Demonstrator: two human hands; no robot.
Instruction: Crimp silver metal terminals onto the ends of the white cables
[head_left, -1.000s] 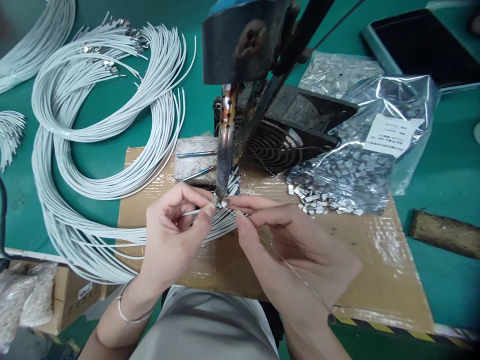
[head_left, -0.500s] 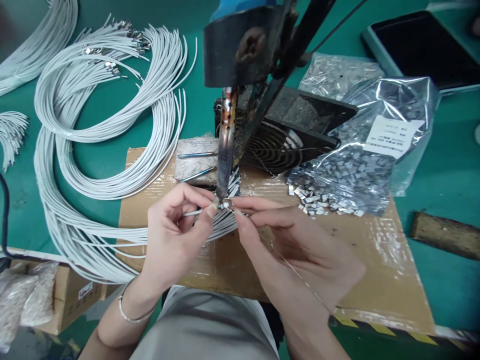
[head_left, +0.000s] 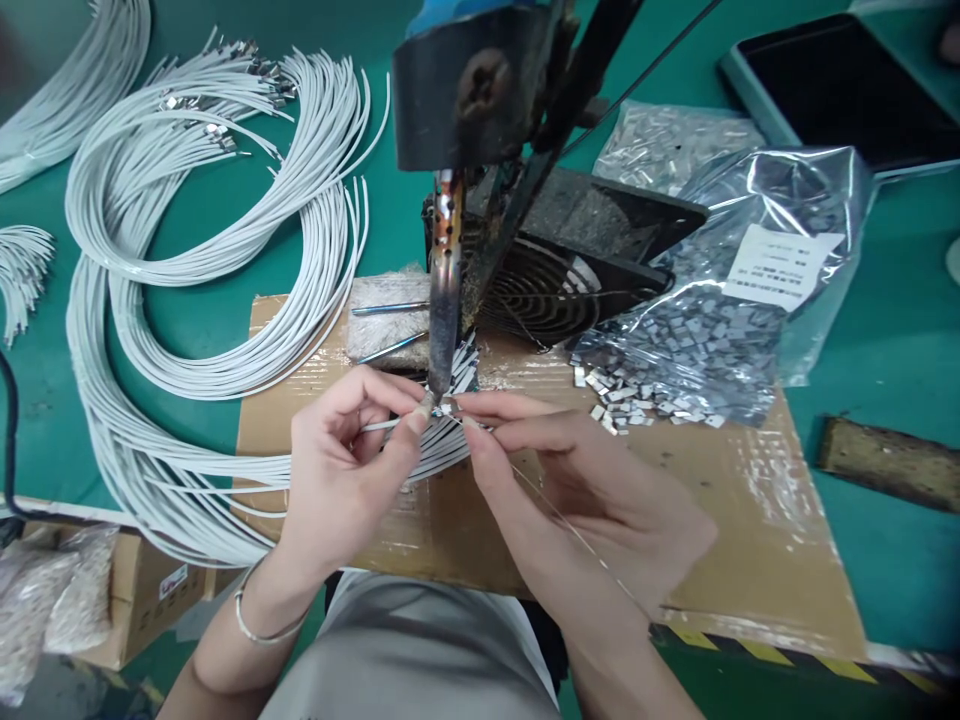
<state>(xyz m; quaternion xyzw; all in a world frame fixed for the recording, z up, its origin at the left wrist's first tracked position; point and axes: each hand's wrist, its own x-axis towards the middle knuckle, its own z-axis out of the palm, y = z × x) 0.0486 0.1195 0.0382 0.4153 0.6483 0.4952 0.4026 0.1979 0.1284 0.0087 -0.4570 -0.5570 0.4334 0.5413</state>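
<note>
My left hand [head_left: 360, 470] is closed in a pinch on a white wire [head_left: 380, 426], its fingertips right beside the tip of the soldering iron [head_left: 445, 290]. The iron points straight down from a clamped holder. My right hand [head_left: 592, 500] pinches a thin solder wire [head_left: 581, 538] that trails back across the palm. At the iron's tip, between both sets of fingertips, sits a small silvery metal piece [head_left: 448, 408]; the fingers partly cover it, so which of them hold it is unclear. Beneath the hands lies a bundle of white wires [head_left: 442, 452].
Coiled white wires [head_left: 225, 265] fill the left. A black fan [head_left: 559, 290] stands behind the iron. Right of it are loose metal pieces [head_left: 626, 403], a clear bag [head_left: 739, 340] and a dark-screened device [head_left: 847, 95]. A cardboard sheet [head_left: 675, 540] lies below; a wooden block [head_left: 892, 463] is far right.
The whole view has shifted slightly, so the iron and hands appear a little further left. Both hands keep their pinches at the iron's tip.
</note>
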